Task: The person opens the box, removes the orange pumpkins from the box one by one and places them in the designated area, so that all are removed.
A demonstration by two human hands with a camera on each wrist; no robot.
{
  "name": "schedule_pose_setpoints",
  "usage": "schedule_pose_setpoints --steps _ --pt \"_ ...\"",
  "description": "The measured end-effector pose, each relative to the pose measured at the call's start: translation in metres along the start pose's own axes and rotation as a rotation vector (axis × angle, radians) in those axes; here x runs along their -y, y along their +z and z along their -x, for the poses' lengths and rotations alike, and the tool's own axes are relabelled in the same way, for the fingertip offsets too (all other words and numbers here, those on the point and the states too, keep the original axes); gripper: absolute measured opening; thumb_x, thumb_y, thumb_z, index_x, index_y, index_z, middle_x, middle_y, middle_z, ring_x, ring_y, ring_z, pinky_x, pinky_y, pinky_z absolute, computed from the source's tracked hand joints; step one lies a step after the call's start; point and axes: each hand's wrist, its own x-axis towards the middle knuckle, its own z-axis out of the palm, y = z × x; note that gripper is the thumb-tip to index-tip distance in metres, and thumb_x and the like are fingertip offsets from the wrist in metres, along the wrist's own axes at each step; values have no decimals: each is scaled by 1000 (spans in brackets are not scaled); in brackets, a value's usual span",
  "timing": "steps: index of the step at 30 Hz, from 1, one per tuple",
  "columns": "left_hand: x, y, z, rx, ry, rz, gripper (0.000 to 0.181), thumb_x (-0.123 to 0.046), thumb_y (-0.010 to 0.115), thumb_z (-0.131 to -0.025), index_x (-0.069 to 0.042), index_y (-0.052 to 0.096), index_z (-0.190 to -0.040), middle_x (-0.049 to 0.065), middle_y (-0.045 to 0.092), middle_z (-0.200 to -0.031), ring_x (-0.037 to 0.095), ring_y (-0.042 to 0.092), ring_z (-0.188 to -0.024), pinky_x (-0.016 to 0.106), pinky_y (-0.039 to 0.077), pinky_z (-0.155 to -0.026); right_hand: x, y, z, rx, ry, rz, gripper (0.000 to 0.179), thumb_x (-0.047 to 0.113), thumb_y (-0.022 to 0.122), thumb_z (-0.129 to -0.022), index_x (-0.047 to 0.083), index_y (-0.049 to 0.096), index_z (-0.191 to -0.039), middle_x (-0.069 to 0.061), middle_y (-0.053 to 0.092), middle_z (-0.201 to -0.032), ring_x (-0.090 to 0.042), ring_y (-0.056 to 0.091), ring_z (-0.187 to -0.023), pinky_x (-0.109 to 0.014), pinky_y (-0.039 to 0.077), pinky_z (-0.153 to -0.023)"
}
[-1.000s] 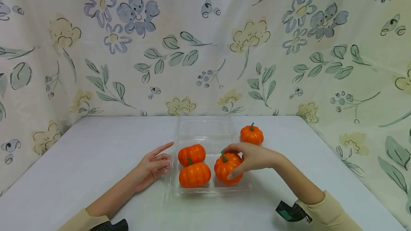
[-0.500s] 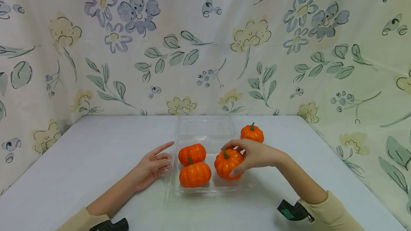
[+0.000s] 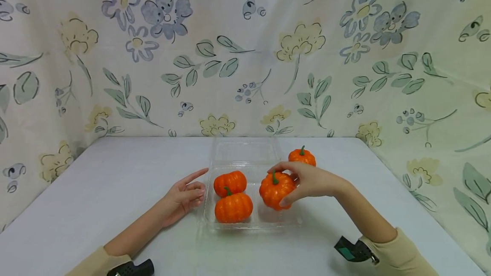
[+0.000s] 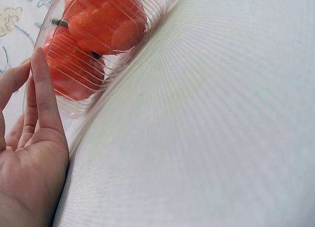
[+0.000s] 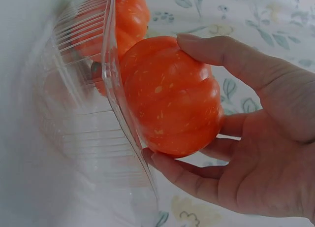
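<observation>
My right hand grips an orange toy pumpkin with a green stem, thumb on the near side and fingers behind. In the right wrist view that pumpkin stands partly above the rim of the clear plastic box. Two more pumpkins lie in the left part of the box: a rear one and a front one. My left hand lies at the box's left side, its index finger extended at the wall and the other fingers loosely bent, holding nothing. Another pumpkin sits outside, beyond the right hand.
The box's clear lid lies folded back toward the rear of the white table. A floral curtain hangs behind the table and along its sides.
My right hand has raised the gripped pumpkin and carried it slightly back and to the right. My left hand and the other pumpkins stay where they were.
</observation>
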Motion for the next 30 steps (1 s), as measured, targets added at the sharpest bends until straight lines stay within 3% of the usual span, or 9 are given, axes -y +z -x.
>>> schedule_pose_setpoints --steps 30 --pt "0 0 0 5 13 0 62 0 55 -107 -14 35 -164 -4 67 -105 8 65 -86 18 60 -85 -3 -19 14 -35 12 -69 69 19 88 -81 15 60 -144 -12 58 -139 -29 61 -118 -37 58 -95"
